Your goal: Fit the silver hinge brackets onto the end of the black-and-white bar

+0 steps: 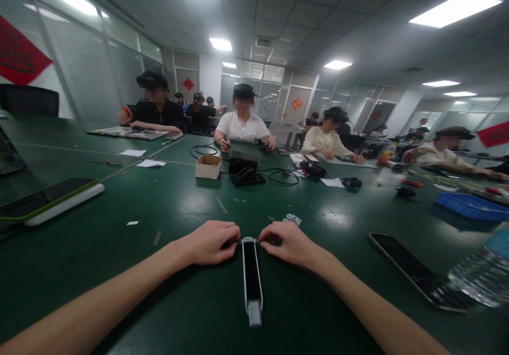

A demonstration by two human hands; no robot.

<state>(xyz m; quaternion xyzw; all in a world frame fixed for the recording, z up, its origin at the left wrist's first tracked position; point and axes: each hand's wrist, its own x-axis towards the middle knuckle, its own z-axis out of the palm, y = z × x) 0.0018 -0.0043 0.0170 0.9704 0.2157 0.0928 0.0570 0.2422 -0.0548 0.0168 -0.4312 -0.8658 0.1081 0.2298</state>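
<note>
A long narrow device with a white frame, a black face and a grey tip at its near end lies lengthwise on the green table. My left hand and my right hand meet at its far end from either side. Their fingers pinch that end, and they hide whatever small part may be there. A small perforated metal piece lies just beyond my right hand, apart from it.
A smartphone and a plastic water bottle lie to the right; a tablet on a white case lies left. Further off are a cardboard box, black devices, cables, paper slips, a blue tray and several seated co-workers.
</note>
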